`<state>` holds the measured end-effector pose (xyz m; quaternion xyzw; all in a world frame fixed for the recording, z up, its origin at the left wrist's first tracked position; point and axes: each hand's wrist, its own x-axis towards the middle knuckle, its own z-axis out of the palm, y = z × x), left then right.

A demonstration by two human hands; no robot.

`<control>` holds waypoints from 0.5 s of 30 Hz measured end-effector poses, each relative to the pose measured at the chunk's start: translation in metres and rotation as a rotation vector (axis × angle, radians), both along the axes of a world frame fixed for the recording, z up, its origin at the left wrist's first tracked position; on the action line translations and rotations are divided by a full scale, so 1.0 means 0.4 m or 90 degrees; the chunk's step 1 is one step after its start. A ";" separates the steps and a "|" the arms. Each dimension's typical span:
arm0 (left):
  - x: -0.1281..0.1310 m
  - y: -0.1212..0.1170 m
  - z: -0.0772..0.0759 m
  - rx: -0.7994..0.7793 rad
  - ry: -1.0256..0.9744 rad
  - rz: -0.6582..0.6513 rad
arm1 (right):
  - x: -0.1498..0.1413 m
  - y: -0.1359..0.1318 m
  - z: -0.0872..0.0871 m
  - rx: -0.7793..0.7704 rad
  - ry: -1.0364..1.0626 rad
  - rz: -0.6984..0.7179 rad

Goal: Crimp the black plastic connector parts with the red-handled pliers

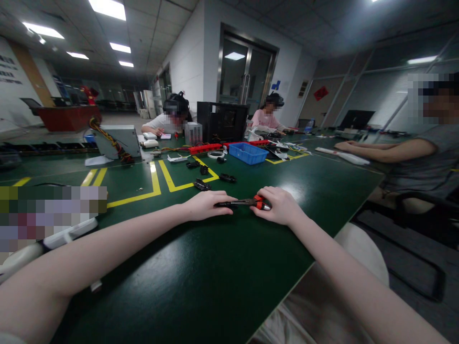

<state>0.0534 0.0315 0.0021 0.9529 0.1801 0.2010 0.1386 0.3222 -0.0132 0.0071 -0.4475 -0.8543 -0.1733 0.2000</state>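
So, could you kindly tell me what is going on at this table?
The person's right hand grips red-handled pliers, their nose at a small black part held in the left hand. Other black parts lie on the green table beyond the hands, and a blue bin stands farther back.
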 end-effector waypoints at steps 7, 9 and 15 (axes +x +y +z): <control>0.000 0.000 -0.001 -0.001 0.000 0.000 | 0.000 0.001 -0.002 0.003 0.005 0.003; 0.000 0.000 0.000 -0.003 -0.004 -0.001 | 0.000 0.000 -0.001 0.003 0.009 0.004; 0.000 0.002 -0.001 -0.007 -0.003 0.000 | -0.001 -0.002 0.002 0.000 0.008 0.005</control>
